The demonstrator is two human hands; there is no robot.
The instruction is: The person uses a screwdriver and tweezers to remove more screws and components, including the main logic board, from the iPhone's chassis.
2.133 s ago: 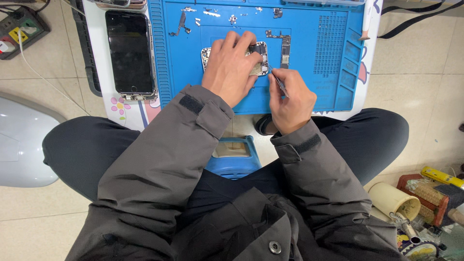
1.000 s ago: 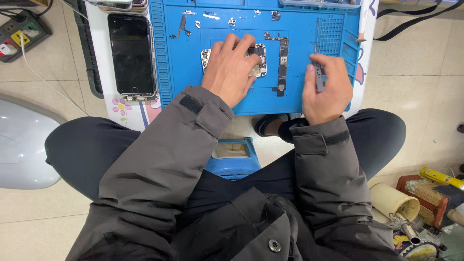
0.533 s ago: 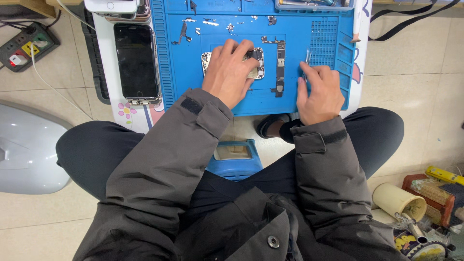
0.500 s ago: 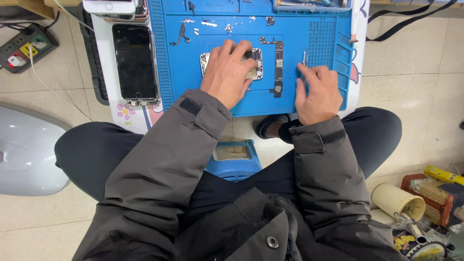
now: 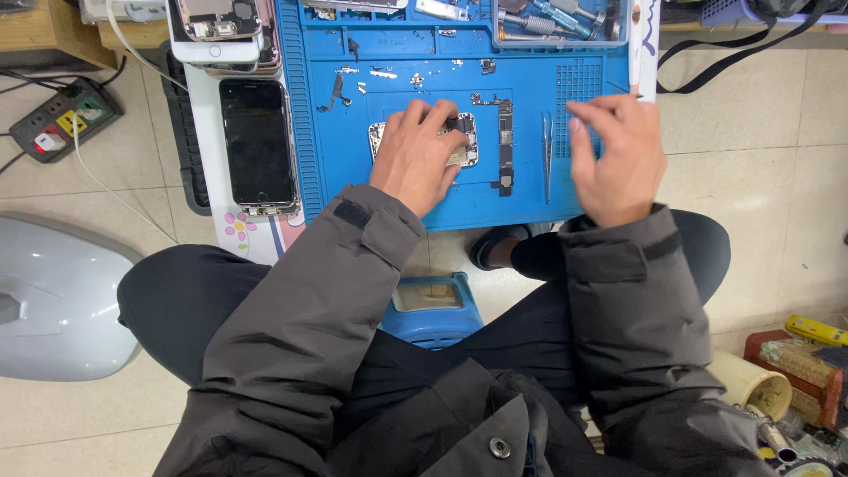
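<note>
Opened phone (image 5: 459, 141) at the blue mat's (image 5: 424, 203) centre — left hand (image 5: 415, 159) pressed flat on it, right hand (image 5: 618, 155) empty, fingers loosely spread beside the tweezers (image 5: 547, 155) — best kept pinned firmly while any part is lifted.

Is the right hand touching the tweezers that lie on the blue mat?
Apart. In the head view, the right hand is open beside the tweezers, and a strip of blue mat shows between them. The left hand rests on the opened phone.

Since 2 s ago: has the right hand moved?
Yes. The right hand left the logic board, going right past the tweezers on the blue mat.
</note>
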